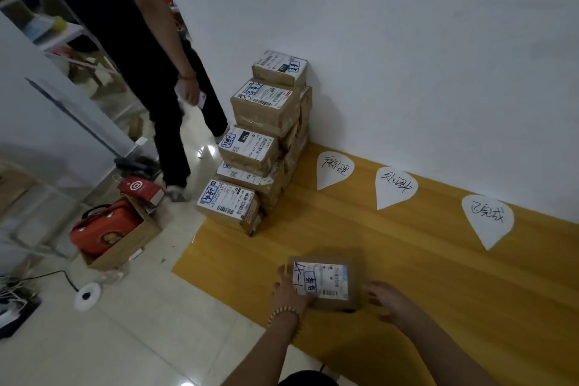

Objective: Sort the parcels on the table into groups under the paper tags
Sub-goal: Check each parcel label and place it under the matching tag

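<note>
One parcel [324,282] lies flat on the yellow desk [407,276] at its near edge, label up, well apart from the three paper tags. The left hand [286,288] rests against the parcel's left side with the thumb on its top, a closed grip on that edge; a bead bracelet [283,315] sits at the wrist. The right hand [388,302] is just beside the parcel's right edge, fingers spread and loose, not gripping; whether it touches the box cannot be told. Judged step: the parcel is being presented for reading of its label before placement, or is about to be lifted. The next move calls for matching the handwritten mark on the label to a tag, then carrying the box across the desk and setting it below that tag. Count: three tags, left tag [333,171], middle tag [395,186] and right tag [487,219], all near the wall, none with a parcel beneath it. The stack [260,147] at the desk's far left corner shows five labelled tops in steps; further boxes behind cannot be counted. A second person [163,66] stands on the floor beside the stack. A carton [125,244] holding a red bag [105,229] sits on the floor.
</note>
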